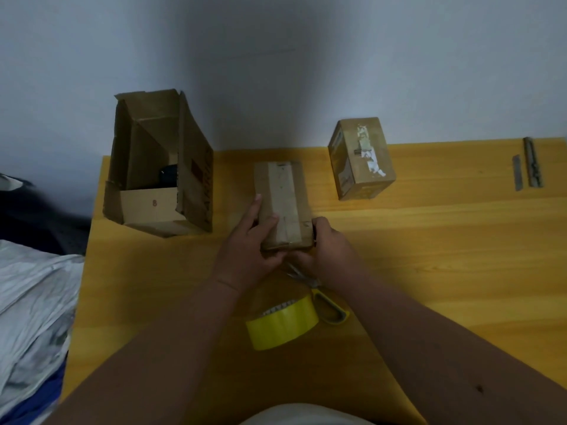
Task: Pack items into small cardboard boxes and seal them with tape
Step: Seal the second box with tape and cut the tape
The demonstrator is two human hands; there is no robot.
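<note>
Small box (280,204) at mid-surface, tape strip along its top; left hand (245,250) lies flat-fingered over it, right hand (328,250) grips its near corner. Sealing appears nearly done (tape roll (280,326) idle); 1 sealed box (360,157) stands behind.

Two metal strips (528,165) lie on the yellow table (445,256) (far right); crumpled grey cloth (33,302) sits left.
</note>
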